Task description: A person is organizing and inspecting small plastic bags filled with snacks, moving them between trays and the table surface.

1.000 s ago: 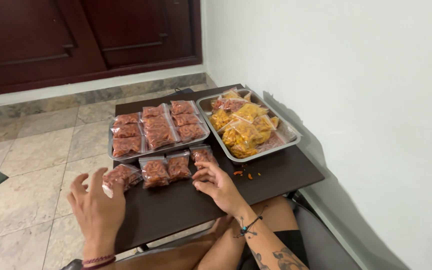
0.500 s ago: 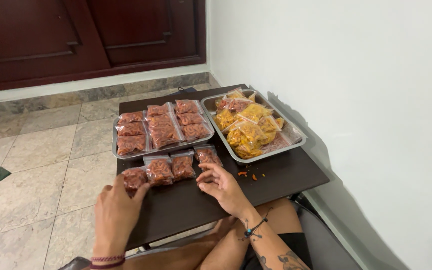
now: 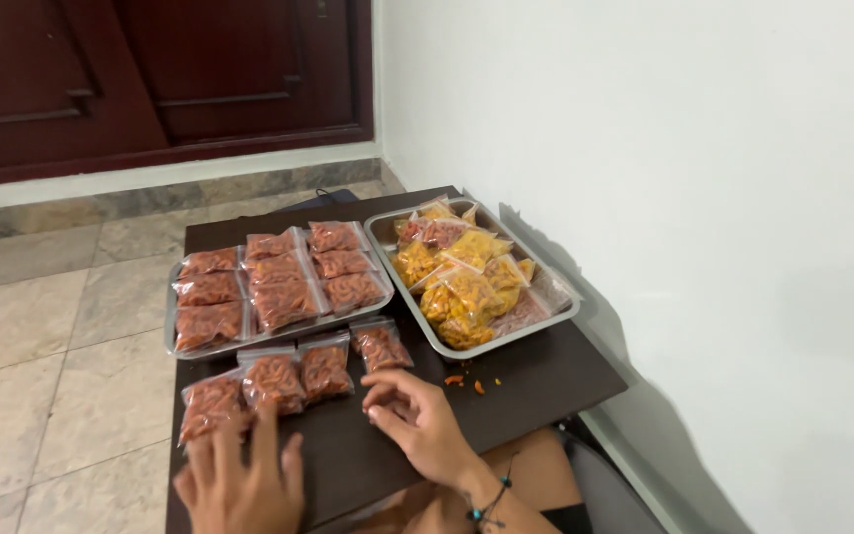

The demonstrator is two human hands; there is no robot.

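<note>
Change: since 0.5 s ago the left hand (image 3: 244, 485) came lower and nearer to the table's near edge, fingers now spread flat; right hand (image 3: 415, 415) stayed almost in same place, below the last bag of the loose row.
Left hand: open, palm down, fingers wide apart. Fingertips touch the near edges of two red snack bags (image 3: 212, 403) and (image 3: 274, 381) — it holds nothing, only rests on them.
Right hand: half curled, fingers bent inward, resting on the dark table (image 3: 536, 381). Nothing gripped as far as I can see. Fingertips just below the rightmost loose bag (image 3: 381, 346), near but whether touching I cannot tell. Dark cord bracelet (image 3: 486, 499) on the wrist.
Loose row: four small clear bags w/ red-orange snacks lie flat on the table, side by side, btw. the hands and the left tray; the third one is (image 3: 326, 366).
Left tray: metal tray (image 3: 172, 326), filled w/ same red bags in three columns, packed close.
Right tray: second metal tray (image 3: 555, 314), just beside the first one, holding a pile of yellow snack bags (image 3: 467, 282) and a few reddish ones at the far end.
Crumbs: few orange crumbs (image 3: 465, 383) on the table — near the right tray's front edge.
Around: white wall (image 3: 694, 148) at right, tiled floor (image 3: 51, 326) at left, dark wooden door (image 3: 150, 69) behind.
</note>
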